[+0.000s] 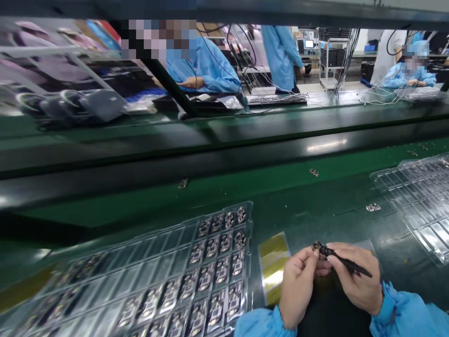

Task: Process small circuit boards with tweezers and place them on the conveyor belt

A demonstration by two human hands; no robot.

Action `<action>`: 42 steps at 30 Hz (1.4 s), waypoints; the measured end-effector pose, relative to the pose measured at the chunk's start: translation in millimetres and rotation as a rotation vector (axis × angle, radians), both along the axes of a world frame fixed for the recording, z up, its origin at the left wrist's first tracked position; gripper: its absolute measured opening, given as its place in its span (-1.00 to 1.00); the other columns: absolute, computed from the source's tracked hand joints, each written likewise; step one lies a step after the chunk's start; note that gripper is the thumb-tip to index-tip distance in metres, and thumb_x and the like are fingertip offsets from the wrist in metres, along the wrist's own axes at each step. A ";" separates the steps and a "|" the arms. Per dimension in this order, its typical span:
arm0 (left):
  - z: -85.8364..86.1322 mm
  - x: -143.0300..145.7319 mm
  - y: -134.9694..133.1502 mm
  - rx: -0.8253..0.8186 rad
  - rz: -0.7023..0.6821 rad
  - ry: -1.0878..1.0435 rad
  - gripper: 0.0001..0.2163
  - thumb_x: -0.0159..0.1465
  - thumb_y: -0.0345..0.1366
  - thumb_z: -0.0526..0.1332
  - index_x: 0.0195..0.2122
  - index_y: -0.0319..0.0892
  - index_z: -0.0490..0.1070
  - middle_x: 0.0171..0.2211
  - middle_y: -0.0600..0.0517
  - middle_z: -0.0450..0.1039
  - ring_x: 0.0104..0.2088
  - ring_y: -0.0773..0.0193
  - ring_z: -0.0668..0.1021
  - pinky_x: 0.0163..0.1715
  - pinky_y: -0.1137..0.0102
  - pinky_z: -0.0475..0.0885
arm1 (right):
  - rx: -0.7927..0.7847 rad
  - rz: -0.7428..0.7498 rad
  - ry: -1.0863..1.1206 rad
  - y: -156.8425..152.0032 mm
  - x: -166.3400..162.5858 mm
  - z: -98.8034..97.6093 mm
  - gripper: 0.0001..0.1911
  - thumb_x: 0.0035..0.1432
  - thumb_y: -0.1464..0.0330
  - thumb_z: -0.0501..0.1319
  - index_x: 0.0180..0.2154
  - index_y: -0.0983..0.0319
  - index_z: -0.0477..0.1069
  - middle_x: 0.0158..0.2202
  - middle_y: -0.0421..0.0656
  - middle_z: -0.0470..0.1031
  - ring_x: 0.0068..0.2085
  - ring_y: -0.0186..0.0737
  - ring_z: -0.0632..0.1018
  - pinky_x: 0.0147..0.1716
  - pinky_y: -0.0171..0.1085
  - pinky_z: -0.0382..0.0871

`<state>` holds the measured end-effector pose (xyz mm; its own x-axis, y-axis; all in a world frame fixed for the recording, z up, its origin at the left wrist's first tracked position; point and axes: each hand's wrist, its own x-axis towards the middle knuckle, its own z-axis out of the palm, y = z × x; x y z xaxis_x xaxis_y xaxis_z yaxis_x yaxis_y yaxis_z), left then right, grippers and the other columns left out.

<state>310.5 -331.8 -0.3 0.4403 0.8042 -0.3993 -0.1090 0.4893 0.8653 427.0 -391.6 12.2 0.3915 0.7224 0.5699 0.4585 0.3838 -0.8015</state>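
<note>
My left hand (pixel 298 283) pinches a small circuit board (pixel 317 245) between thumb and fingertips, above the bench's near edge. In my right hand (pixel 361 276) is a slim black tool that looks like tweezers (pixel 352 267); its working end meets the board, and its tapered back end sticks out to the right. Fingers partly cover both the board and the tool tip. Just left of my left hand lies a sheet of gold-yellow film strips (pixel 272 267). The corner of another pale sheet (pixel 366 245) shows behind my right hand.
A clear plastic tray (pixel 154 248) on the left holds many similar boards in its pockets. More clear trays (pixel 417 201) are stacked at right. Loose boards (pixel 373 207) lie on the green bench. A dark rail (pixel 224 154) runs across behind; co-workers in blue sit beyond it.
</note>
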 end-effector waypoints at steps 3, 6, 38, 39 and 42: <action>0.6 -0.3 -1.8 -0.025 0.034 0.023 -0.70 0.00 -0.09 0.27 -0.47 -0.28 0.41 -0.56 -0.04 0.49 -0.50 0.25 0.54 -0.48 0.43 0.42 | -0.004 -0.100 0.030 4.6 12.3 5.0 -0.81 -0.01 0.51 0.25 -0.29 0.17 0.45 -0.32 -0.10 0.56 -0.30 -0.08 0.56 -0.28 -0.12 0.47; 6.1 -2.2 -1.4 -0.045 0.027 0.039 -0.72 0.02 -0.11 0.26 -0.47 -0.28 0.38 -0.58 -0.06 0.49 -0.52 0.27 0.53 -0.50 0.44 0.41 | -0.069 -0.185 0.064 14.4 29.3 6.3 -0.89 0.03 0.44 0.24 -0.33 0.19 0.49 -0.37 -0.10 0.56 -0.33 -0.09 0.56 -0.30 -0.16 0.47; 29.8 -16.7 -35.2 1.148 -0.791 1.178 -0.66 0.28 -0.31 -0.08 0.04 -0.06 0.28 -0.30 -0.04 0.47 -0.41 0.24 0.53 -0.47 0.44 0.36 | -0.737 0.470 0.390 37.3 52.2 -2.1 -0.84 -0.03 0.34 0.26 -0.47 0.27 0.31 -0.60 -0.24 0.41 -0.54 -0.27 0.51 -0.64 -0.41 0.33; 26.6 -14.9 -34.0 1.142 -0.793 1.205 -0.65 0.28 -0.31 -0.08 0.07 -0.07 0.24 -0.28 -0.05 0.46 -0.40 0.22 0.54 -0.47 0.42 0.36 | -0.744 0.470 0.379 39.0 51.9 -3.4 -0.85 -0.04 0.34 0.26 -0.47 0.27 0.31 -0.60 -0.24 0.41 -0.53 -0.26 0.51 -0.63 -0.41 0.33; 23.3 -11.8 -28.6 1.109 -0.816 1.242 -0.64 0.29 -0.28 -0.09 0.11 -0.05 0.19 -0.25 -0.06 0.44 -0.39 0.18 0.54 -0.48 0.38 0.38 | -0.754 0.483 0.371 42.1 51.6 -5.0 -0.86 -0.03 0.36 0.25 -0.47 0.26 0.31 -0.60 -0.25 0.41 -0.50 -0.25 0.52 -0.62 -0.41 0.33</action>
